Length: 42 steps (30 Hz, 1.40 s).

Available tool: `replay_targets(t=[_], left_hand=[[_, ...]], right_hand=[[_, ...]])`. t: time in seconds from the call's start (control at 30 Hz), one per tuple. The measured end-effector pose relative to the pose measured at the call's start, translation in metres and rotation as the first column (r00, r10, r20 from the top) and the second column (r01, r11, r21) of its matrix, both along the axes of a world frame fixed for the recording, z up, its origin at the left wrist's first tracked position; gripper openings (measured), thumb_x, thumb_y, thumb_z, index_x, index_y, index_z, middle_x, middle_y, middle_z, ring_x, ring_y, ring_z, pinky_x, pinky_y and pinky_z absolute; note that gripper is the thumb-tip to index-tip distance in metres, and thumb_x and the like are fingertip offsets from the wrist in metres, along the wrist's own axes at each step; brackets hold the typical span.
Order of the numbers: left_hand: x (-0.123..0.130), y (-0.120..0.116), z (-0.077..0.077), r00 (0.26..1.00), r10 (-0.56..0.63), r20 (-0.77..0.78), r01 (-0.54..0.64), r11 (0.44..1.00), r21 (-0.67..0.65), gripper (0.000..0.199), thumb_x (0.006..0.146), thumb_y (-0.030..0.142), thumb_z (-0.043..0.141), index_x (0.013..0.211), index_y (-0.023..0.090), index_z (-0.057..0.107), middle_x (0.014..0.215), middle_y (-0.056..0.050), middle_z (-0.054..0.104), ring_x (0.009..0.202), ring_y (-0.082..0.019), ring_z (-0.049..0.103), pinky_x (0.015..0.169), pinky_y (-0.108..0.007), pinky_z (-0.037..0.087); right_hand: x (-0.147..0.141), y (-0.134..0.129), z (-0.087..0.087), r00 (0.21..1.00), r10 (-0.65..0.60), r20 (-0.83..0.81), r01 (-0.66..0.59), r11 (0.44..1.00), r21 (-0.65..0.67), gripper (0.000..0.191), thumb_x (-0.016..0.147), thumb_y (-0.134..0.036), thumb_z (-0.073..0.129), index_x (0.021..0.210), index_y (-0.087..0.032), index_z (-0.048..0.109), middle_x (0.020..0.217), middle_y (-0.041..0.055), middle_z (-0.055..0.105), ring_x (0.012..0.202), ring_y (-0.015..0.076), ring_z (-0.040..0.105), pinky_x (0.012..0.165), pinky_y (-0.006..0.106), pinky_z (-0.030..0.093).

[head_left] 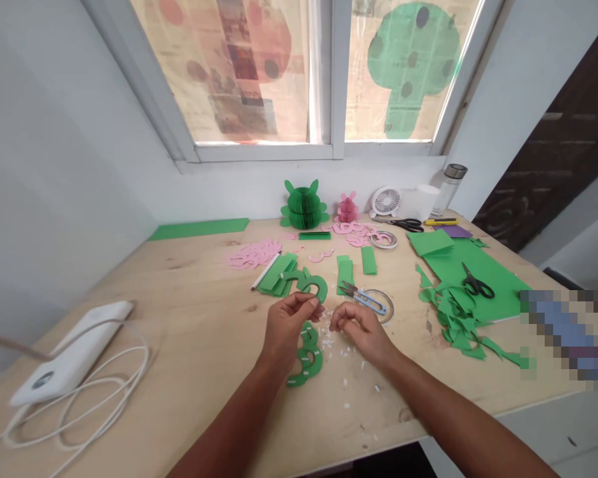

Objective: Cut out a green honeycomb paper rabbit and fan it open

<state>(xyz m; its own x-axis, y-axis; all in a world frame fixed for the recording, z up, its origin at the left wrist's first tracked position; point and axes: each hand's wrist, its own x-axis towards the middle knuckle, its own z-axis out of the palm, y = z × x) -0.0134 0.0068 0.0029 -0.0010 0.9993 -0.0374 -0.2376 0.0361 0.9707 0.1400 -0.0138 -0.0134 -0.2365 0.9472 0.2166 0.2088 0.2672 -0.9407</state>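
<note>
Pinched in my left hand (286, 328) is a curved green paper cutout (319, 287), shaped like joined arcs, raised above the table. My right hand (366, 332) is closed, thumb and fingertips together, just right of the cutout; whatever is between those fingertips is too small to make out. Partly hidden under my left hand lie more curved green cutouts (315, 362) with short white strips on them. Tiny white scraps (345, 383) are scattered beside them. Blue-handled thread snips (371, 300) rest across a roll of tape (389, 311) beyond my right hand.
Green paper strips (345, 273), pink cutouts (256, 254) and two paper honeycomb figures, green (303, 207) and pink (347, 209), stand or lie behind. Black scissors (476, 282) lie on green sheets (493, 292) at right, near green offcuts (453, 318). A white power strip (74, 355) with cable is left.
</note>
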Motion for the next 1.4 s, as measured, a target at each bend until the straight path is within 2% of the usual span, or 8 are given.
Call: replay_targets(t=[0.13,0.33,0.43,0.57,0.73,0.93,1.13,1.4], left_hand=[[0.001,-0.001,0.001,0.999,-0.025,0.028,0.026,1.000,-0.008,0.015,0.062,0.024,0.070,0.070,0.013,0.064,0.056,-0.002,0.065,0.052,-0.012,0.055,0.056,-0.024,0.045],[0.002,-0.004,0.003,0.993,-0.075,0.094,0.076,0.997,-0.013,0.015,0.061,0.024,0.072,0.069,0.013,0.065,0.055,-0.001,0.063,0.054,-0.012,0.056,0.056,-0.024,0.044],[0.002,-0.004,0.003,0.985,-0.126,0.115,0.130,0.991,-0.024,0.014,0.062,0.025,0.072,0.068,0.013,0.065,0.055,-0.001,0.063,0.053,-0.012,0.056,0.056,-0.024,0.044],[0.003,-0.007,0.005,0.967,-0.230,0.113,0.237,0.970,-0.050,0.012,0.063,0.024,0.071,0.063,0.013,0.064,0.056,-0.002,0.064,0.052,-0.011,0.054,0.056,-0.024,0.043],[0.005,-0.010,0.009,0.935,-0.331,0.129,0.342,0.936,-0.078,0.013,0.062,0.024,0.071,0.061,0.013,0.064,0.054,-0.003,0.063,0.051,-0.012,0.054,0.053,-0.024,0.042],[0.005,-0.009,0.006,0.908,-0.397,0.134,0.412,0.905,-0.105,0.017,0.065,0.029,0.071,0.064,0.013,0.064,0.059,-0.005,0.064,0.053,-0.012,0.055,0.053,-0.024,0.043],[0.005,-0.010,0.004,0.951,-0.308,-0.003,0.308,0.951,-0.016,0.023,0.065,0.029,0.073,0.082,0.014,0.067,0.066,-0.004,0.067,0.059,-0.014,0.059,0.056,-0.026,0.047],[0.006,-0.012,-0.003,0.956,-0.188,-0.225,0.236,0.949,0.208,0.011,0.070,0.022,0.070,0.079,0.017,0.067,0.072,-0.001,0.068,0.067,-0.013,0.062,0.063,-0.023,0.049]], right_hand=[[0.001,0.001,-0.001,0.996,0.036,-0.080,-0.037,0.999,-0.017,0.021,0.084,-0.019,0.041,0.071,-0.018,0.057,0.068,0.0017,0.060,0.066,0.0143,0.056,0.065,0.026,0.044],[0.002,0.005,-0.007,0.980,-0.068,-0.189,0.050,0.994,-0.100,0.031,0.088,-0.044,0.046,0.078,-0.017,0.058,0.050,-0.0037,0.052,0.046,0.0104,0.046,0.048,0.023,0.037],[0.004,0.008,-0.004,0.957,-0.123,-0.262,0.084,0.984,-0.156,0.039,0.085,-0.052,0.050,0.077,-0.016,0.062,0.053,-0.0018,0.054,0.048,0.0105,0.047,0.050,0.023,0.037],[0.005,0.008,0.000,0.895,-0.084,-0.439,-0.015,0.976,-0.218,0.037,0.075,-0.052,0.064,0.084,-0.016,0.065,0.068,0.0012,0.059,0.059,0.0114,0.050,0.055,0.024,0.038],[0.005,0.006,-0.001,0.786,-0.001,-0.618,-0.233,0.925,-0.299,0.029,0.071,-0.042,0.072,0.079,-0.016,0.064,0.059,-0.0022,0.053,0.054,0.0085,0.046,0.052,0.022,0.033],[0.004,0.007,-0.003,0.692,-0.026,-0.721,-0.292,0.904,-0.313,0.021,0.069,-0.030,0.076,0.081,-0.016,0.064,0.058,-0.0029,0.056,0.051,0.0076,0.046,0.052,0.021,0.034],[0.005,0.008,-0.003,0.648,-0.069,-0.759,-0.274,0.908,-0.317,0.022,0.068,-0.029,0.077,0.079,-0.017,0.064,0.058,-0.0032,0.057,0.051,0.0075,0.046,0.052,0.021,0.034],[0.003,0.009,-0.005,0.639,-0.108,-0.762,-0.250,0.907,-0.338,0.022,0.066,-0.026,0.079,0.080,-0.017,0.064,0.063,-0.0030,0.058,0.051,0.0059,0.045,0.049,0.019,0.033]])
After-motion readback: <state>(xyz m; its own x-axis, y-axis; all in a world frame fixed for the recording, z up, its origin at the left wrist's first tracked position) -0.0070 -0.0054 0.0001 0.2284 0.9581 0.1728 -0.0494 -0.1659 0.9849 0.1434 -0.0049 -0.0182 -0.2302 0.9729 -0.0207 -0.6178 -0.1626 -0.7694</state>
